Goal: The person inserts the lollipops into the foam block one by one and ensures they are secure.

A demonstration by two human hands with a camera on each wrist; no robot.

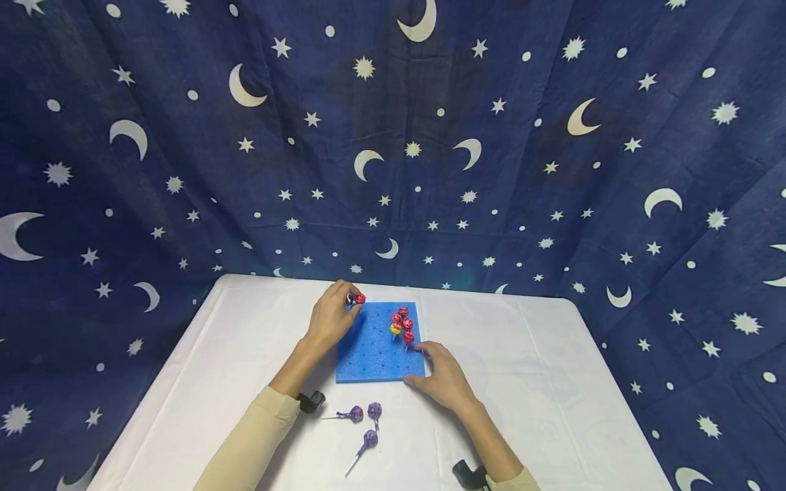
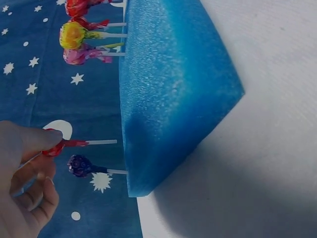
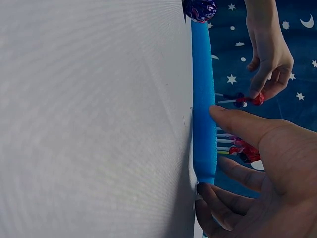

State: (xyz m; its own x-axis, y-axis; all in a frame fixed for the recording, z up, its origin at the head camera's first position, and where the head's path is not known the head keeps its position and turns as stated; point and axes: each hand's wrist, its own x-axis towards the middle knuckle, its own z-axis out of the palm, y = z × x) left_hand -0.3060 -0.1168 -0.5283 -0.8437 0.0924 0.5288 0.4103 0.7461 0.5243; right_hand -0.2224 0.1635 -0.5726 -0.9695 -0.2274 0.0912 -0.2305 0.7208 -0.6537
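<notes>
A red-wrapped ball lollipop on a white stick [image 1: 359, 299] is pinched by its head between thumb and finger of the left hand [image 1: 331, 314], over the far left corner of a blue, square-holed-pattern foam block [image 1: 368, 372]. Below that grip, the white stick is pointed down at the block, its tip seemingly just short of the surface. Just beside the grip, a dark purple-wrapped ball lollipop [image 2: 79, 165] is held upright in the foam. Well to the grip's right, a cluster of red, pink and yellow ball lollipops [image 1: 408, 323] is planted along the block's right side. Between grip and cluster, a dotted stretch of foam is left open; beyond the grip, a narrow strip of white-covered table [image 1: 522, 382] is bounded by a dark blue star-and-moon curtain [image 1: 510, 170]. On the near side, three purple-wrapped ball lollipops [image 1: 369, 438] are scattered on the table. The left forearm is angled forward and inward. At the near right corner, the block is touched by the right hand [image 1: 445, 378], its thumb and fingers spread apart.
</notes>
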